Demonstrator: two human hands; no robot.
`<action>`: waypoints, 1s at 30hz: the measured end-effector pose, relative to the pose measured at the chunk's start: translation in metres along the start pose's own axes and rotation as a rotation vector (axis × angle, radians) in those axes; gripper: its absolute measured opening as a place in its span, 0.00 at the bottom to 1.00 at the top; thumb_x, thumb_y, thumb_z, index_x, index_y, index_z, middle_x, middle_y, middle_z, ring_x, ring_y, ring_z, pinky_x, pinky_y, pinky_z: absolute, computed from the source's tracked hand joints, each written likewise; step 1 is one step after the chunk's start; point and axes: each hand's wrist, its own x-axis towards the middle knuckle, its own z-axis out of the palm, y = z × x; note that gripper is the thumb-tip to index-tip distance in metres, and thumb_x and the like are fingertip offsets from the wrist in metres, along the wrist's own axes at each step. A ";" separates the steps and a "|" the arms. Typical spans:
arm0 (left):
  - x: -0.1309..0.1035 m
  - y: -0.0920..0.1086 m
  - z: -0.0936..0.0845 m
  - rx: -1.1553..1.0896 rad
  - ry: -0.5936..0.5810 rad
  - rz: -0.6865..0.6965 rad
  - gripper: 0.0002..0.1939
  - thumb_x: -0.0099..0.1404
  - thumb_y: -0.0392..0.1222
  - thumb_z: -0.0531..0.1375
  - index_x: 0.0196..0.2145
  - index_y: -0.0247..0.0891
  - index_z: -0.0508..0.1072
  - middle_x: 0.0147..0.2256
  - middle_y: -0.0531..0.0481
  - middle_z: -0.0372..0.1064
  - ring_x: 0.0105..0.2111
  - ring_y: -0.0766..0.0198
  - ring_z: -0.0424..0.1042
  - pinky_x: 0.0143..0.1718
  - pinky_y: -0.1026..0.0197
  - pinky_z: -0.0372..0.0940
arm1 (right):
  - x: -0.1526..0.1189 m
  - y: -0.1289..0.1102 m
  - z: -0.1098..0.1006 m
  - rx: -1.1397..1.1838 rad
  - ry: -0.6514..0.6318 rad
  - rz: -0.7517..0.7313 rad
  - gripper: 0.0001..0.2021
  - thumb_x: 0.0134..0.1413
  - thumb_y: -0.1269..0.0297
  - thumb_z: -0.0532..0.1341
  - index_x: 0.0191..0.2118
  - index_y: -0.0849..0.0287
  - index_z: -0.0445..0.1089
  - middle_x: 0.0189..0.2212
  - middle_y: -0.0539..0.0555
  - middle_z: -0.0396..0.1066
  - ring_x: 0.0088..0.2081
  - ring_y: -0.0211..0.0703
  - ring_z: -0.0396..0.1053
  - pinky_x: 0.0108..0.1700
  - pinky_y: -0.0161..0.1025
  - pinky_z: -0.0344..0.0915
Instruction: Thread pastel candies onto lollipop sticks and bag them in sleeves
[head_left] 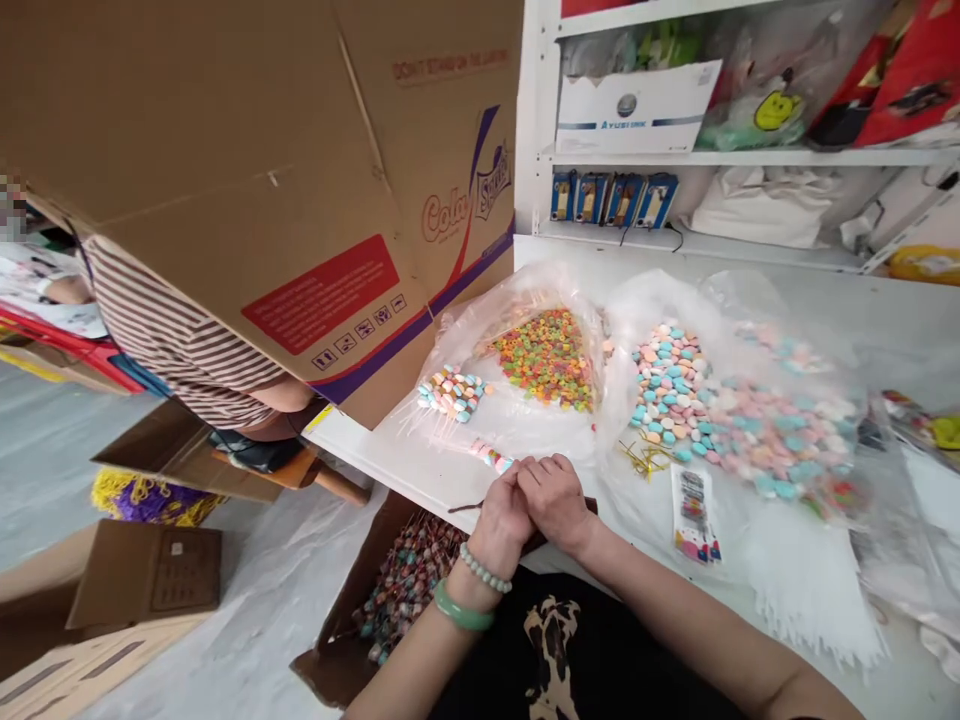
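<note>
My left hand point(504, 508), with a green bangle and a beaded bracelet at its wrist, and my right hand point(553, 497) are pressed together at the table's front edge. Both are closed on one end of a narrow clear bag of pastel candies point(491, 457), which sticks out to the left. The fingers hide the gripped end. Just beyond it lies a cluster of pastel-filled bags point(452, 393) with pale sticks or tails. Gold twist ties point(646, 458) and a small printed packet point(691, 510) lie to the right of my hands.
A large plastic bag holds colourful ring beads or candies point(547, 355); others hold pastel pieces point(671, 385). Clear sleeves point(814, 585) lie at right. A tall carton point(360, 200) stands at left, near a person in a striped shirt point(195, 330). Below is a box of finished-looking strands point(412, 575).
</note>
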 end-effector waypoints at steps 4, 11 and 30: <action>-0.021 -0.008 0.007 0.100 0.010 -0.054 0.05 0.61 0.37 0.61 0.36 0.35 0.73 0.31 0.49 0.71 0.30 0.66 0.71 0.33 0.64 0.67 | -0.008 0.011 -0.010 0.721 -0.232 0.523 0.09 0.58 0.67 0.55 0.28 0.59 0.67 0.24 0.51 0.66 0.29 0.42 0.65 0.37 0.41 0.63; -0.045 -0.022 0.000 0.690 -0.155 0.043 0.19 0.52 0.43 0.69 0.42 0.35 0.77 0.43 0.42 0.74 0.41 0.59 0.72 0.47 0.57 0.64 | -0.058 0.035 -0.023 1.393 -0.292 0.746 0.10 0.50 0.60 0.63 0.27 0.60 0.66 0.20 0.48 0.65 0.22 0.35 0.62 0.30 0.35 0.61; -0.011 -0.039 0.008 1.249 0.122 0.672 0.13 0.59 0.50 0.62 0.24 0.39 0.70 0.21 0.54 0.62 0.23 0.68 0.59 0.26 0.65 0.56 | -0.049 0.129 -0.083 0.506 0.416 0.624 0.10 0.57 0.63 0.55 0.40 0.56 0.72 0.39 0.54 0.72 0.37 0.42 0.68 0.40 0.40 0.64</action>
